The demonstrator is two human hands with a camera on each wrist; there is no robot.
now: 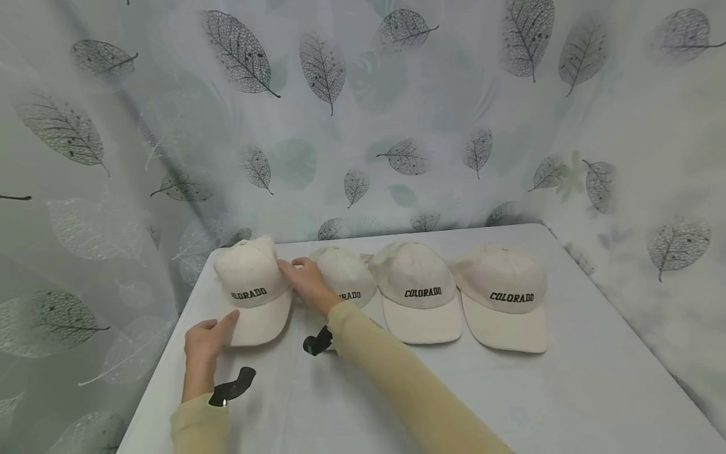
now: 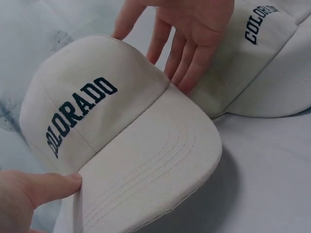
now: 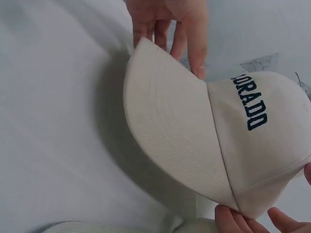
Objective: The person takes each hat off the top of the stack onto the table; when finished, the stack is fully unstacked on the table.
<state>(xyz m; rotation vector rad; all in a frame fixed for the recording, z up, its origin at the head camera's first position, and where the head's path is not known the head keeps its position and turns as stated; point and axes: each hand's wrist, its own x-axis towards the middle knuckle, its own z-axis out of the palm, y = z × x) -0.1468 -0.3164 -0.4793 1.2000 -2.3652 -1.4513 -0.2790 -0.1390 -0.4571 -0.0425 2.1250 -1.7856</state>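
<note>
A cream baseball cap (image 1: 255, 274) with dark COLORADO lettering is at the left end of the table, brim toward the front. My left hand (image 1: 205, 340) holds the left edge of its brim, the thumb lying at the corner where brim meets crown. On the cap's other side, my right hand (image 1: 311, 285) holds the lower edge of the crown, fingers at the brim's right corner. In the right wrist view the brim (image 3: 165, 111) casts a wide shadow on the cloth. A second cap (image 1: 343, 271) lies just right, partly hidden by my right hand and forearm.
Two more matching caps, a middle one (image 1: 420, 277) and a right one (image 1: 507, 284), continue the row with their sides overlapping. A white cloth covers the table (image 1: 595, 378). Leaf-patterned curtain (image 1: 363, 126) hangs behind and at both sides.
</note>
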